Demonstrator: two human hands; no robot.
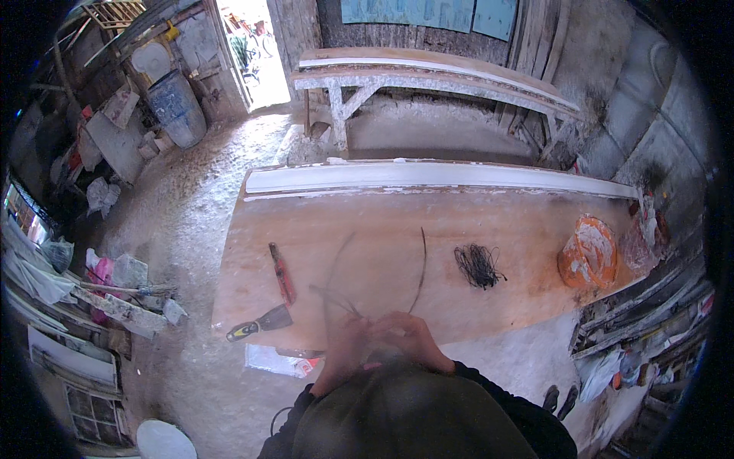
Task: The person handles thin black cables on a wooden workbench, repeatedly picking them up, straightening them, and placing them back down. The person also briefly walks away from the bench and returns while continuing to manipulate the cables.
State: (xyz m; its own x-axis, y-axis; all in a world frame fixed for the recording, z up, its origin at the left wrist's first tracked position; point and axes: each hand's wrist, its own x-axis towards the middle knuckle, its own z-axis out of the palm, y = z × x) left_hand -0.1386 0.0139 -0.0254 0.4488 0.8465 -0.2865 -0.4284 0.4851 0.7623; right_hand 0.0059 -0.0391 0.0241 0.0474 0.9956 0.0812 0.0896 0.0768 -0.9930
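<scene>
My left hand (346, 353) and my right hand (410, 336) are close together at the table's near edge, fingers pinched and turned inward. Both appear closed on thin dark wire or cord (423, 268), whose lengths curve up and away over the tabletop; the left ones are blurred. What lies between the fingertips is hidden. To the left of my hands lie a red hand tool (281, 275), its exact kind unclear, and a scraper (258, 324) with a dark blade and a black and yellow handle. A loose bundle of black strands (479, 266) rests to the right.
The brown table (367, 214) carries a long white strip (428, 176) along its far edge. An orange bucket (589, 252) smeared with white stands at the right end. Beyond is a long bench (443, 76). A blue barrel (177, 109) stands back left, near a bright doorway.
</scene>
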